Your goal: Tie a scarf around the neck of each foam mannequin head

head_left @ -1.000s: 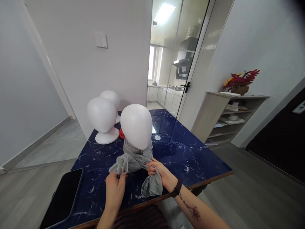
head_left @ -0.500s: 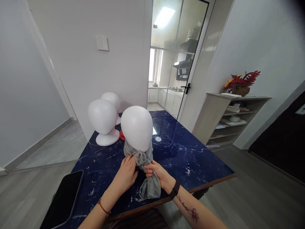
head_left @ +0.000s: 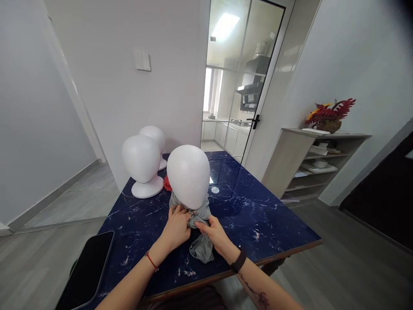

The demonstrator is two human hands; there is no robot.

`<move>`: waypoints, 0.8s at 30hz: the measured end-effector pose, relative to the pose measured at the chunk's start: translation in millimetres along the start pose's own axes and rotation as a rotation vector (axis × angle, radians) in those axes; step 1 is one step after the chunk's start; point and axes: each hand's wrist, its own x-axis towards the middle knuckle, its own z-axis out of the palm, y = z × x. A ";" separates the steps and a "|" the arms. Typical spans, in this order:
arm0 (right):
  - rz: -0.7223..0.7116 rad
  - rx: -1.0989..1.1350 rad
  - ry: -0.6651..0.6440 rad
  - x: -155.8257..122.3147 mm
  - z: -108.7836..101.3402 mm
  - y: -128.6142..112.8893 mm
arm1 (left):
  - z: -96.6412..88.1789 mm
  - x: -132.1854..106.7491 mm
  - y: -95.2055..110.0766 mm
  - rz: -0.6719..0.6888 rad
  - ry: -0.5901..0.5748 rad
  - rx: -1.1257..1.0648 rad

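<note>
A white foam head (head_left: 188, 175) stands near me on the dark blue marble table (head_left: 258, 215), with a grey scarf (head_left: 201, 245) wound round its neck. My left hand (head_left: 177, 226) is closed on the scarf just under the head. My right hand (head_left: 214, 234) pinches the scarf beside it, and a loose end hangs down between my wrists toward the table.
Two more white foam heads (head_left: 142, 165) stand further back on the left, with something red (head_left: 167, 184) behind the near head. A black phone (head_left: 87, 269) lies at the table's near left corner. A shelf unit with flowers (head_left: 325, 148) stands on the right, beside a glass door.
My left hand moved from the scarf's spread left end to its knot at the neck. Both hands drew closer to the head, and the scarf bunched up tighter.
</note>
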 end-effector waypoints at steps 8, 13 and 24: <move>-0.020 -0.209 -0.053 3.8 -3.4 13.7 | -3.8 2.3 -7.6 0.021 0.095 -0.199; 0.167 -0.023 -0.043 -0.3 -0.1 5.4 | -2.5 -11.6 -3.6 -0.088 0.201 -0.267; 0.602 0.370 -0.376 -1.6 -3.9 -9.7 | 29.9 -34.7 5.6 -0.619 0.245 -1.246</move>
